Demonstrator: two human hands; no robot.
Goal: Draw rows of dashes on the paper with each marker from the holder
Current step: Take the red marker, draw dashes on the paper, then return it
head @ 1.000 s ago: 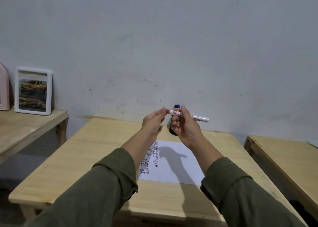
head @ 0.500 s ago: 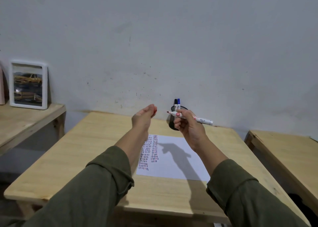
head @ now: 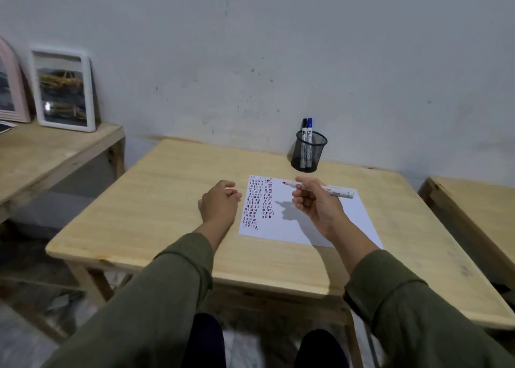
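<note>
A white paper lies on the wooden table, with two columns of red, blue and black dashes along its left side. My right hand hovers over the paper, holding an uncapped red marker with its tip pointing left. My left hand rests just left of the paper with fingers curled; the red cap inside it is hidden. A black mesh holder behind the paper holds a black marker and a blue marker.
A second wooden table at the left carries a white picture frame and a pink frame. Another wooden table stands at the right. A grey wall rises right behind the holder.
My left hand pulled the cap off the red marker and moved away left. Both hands dropped from in front of the holder down to the paper.
</note>
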